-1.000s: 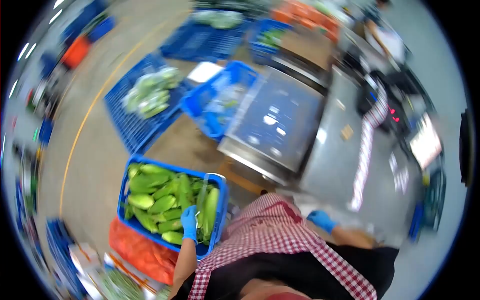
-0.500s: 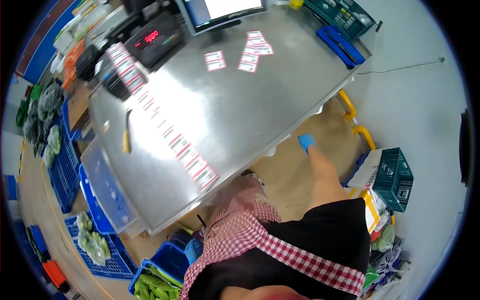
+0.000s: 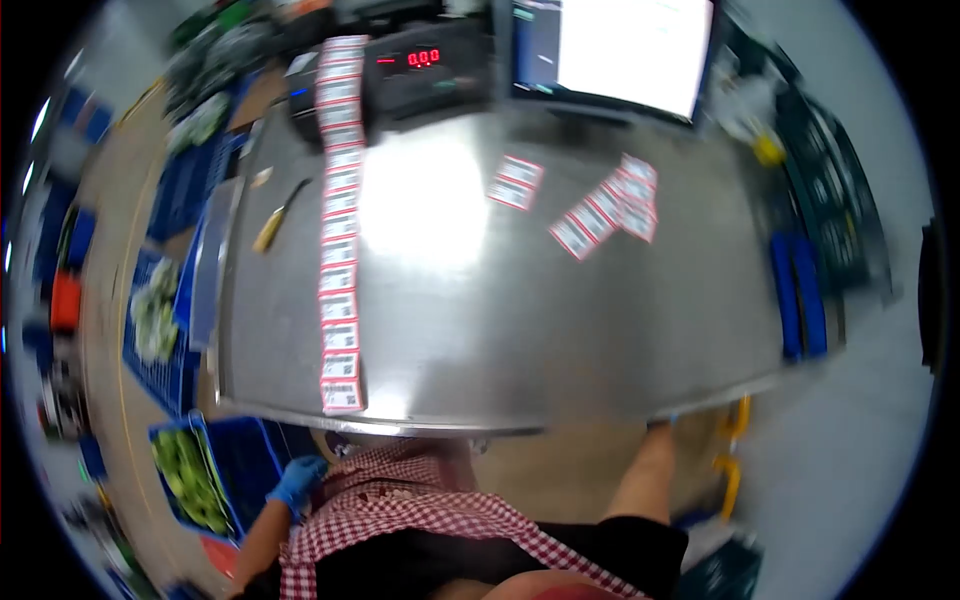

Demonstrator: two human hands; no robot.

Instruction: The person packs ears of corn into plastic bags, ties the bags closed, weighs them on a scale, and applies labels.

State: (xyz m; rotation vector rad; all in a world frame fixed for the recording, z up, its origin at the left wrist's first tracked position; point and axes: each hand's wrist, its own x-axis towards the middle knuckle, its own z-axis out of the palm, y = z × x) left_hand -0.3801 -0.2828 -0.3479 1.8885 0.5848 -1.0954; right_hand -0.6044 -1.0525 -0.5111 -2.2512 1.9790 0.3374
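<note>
My left hand [image 3: 297, 482], in a blue glove, hangs low beside my checked apron [image 3: 410, 500] and close to a blue crate [image 3: 245, 462]. Its fingers are blurred, and whether they touch the apron or crate is unclear. Only a sliver of my blue-gloved right hand [image 3: 661, 423] shows at the front edge of the metal table [image 3: 480, 340]; the rest is hidden by that edge. A long strip of printed labels [image 3: 340, 225] runs from the printer [image 3: 305, 95] down the table. Shorter label pieces [image 3: 515, 182] lie farther right.
A scale with a red display [image 3: 430, 70] and a monitor [image 3: 610, 55] stand at the back. A yellow-handled tool [image 3: 268, 230] lies at left. Green vegetables [image 3: 187, 480] fill a crate at lower left. Dark green crates [image 3: 835, 190] and a blue folded item [image 3: 797, 295] line the right.
My view has turned and come round square to the table. My right hand, earlier fully visible over the floor, is now mostly hidden by the table edge. My left hand shows more fully.
</note>
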